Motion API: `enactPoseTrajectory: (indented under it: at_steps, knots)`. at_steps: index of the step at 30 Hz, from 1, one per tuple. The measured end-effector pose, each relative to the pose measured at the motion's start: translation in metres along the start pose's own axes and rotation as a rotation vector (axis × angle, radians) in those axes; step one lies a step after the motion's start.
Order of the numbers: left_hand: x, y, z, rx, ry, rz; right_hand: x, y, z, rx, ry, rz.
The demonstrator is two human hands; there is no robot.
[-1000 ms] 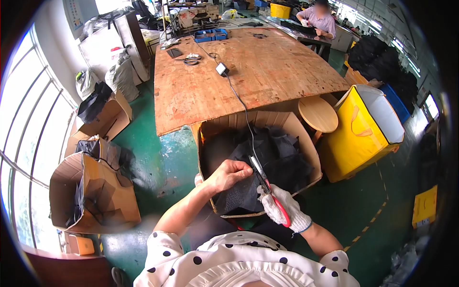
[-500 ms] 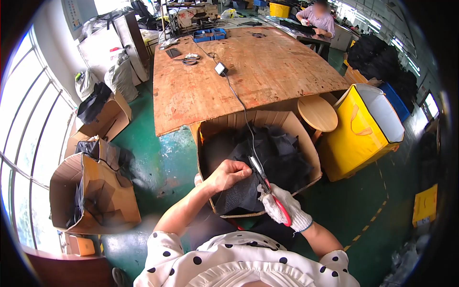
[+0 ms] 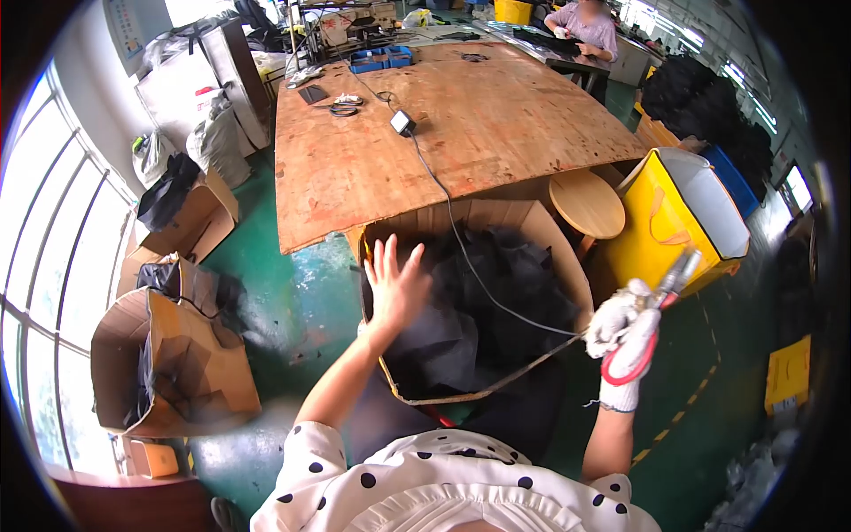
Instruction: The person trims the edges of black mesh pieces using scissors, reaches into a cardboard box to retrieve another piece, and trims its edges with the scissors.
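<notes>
My bare left hand (image 3: 396, 288) is open with fingers spread, slightly blurred, over the left side of a cardboard box (image 3: 479, 396). Below it lies a heap of thin black fabric pieces (image 3: 523, 270), some of them mesh-like. Out to the right of the box, my right hand (image 3: 625, 332), in a white knitted glove, is closed around red-handled scissors (image 3: 678, 273). Their silver blades point up and right, towards the yellow bin. A dark cord (image 3: 470, 262) runs from a small white-faced box (image 3: 402, 122) on the table to the gloved hand; its end there is hidden.
A worn wooden table (image 3: 461, 115) stands ahead, bearing a blue tray (image 3: 381, 59) and another pair of scissors (image 3: 346, 106). Right are a round stool (image 3: 587, 204) and yellow bin (image 3: 651, 239). Cardboard boxes (image 3: 204, 355) stand left. A person (image 3: 589, 35) works at the far right.
My left hand has let go of the black mesh piece, opened and moved up and left. The right hand has carried the scissors from over the box out to the right, drawing the cord along.
</notes>
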State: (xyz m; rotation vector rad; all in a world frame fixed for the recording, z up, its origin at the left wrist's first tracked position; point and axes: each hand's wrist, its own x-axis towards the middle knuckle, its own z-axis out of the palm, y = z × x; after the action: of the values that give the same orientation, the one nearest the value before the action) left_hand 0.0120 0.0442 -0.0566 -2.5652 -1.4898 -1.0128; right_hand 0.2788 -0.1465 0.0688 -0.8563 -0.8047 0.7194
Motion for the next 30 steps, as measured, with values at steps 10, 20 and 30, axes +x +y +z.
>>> enactPoseTrajectory:
  at_steps: [10, 20, 30]
  knots:
    - [-0.063, 0.069, 0.11, 0.129, -0.914, 0.259, -0.015, 0.022, -0.025, -0.229, 0.115, -0.123]
    - [-0.084, -0.012, 0.238, 0.259, -0.95, 0.028, -0.006, 0.042, -0.015, -0.244, 0.127, 0.081]
    - [-0.086, -0.077, 0.319, 0.216, -1.04, -0.125, 0.016, 0.076, -0.012, -0.32, 0.125, 0.179]
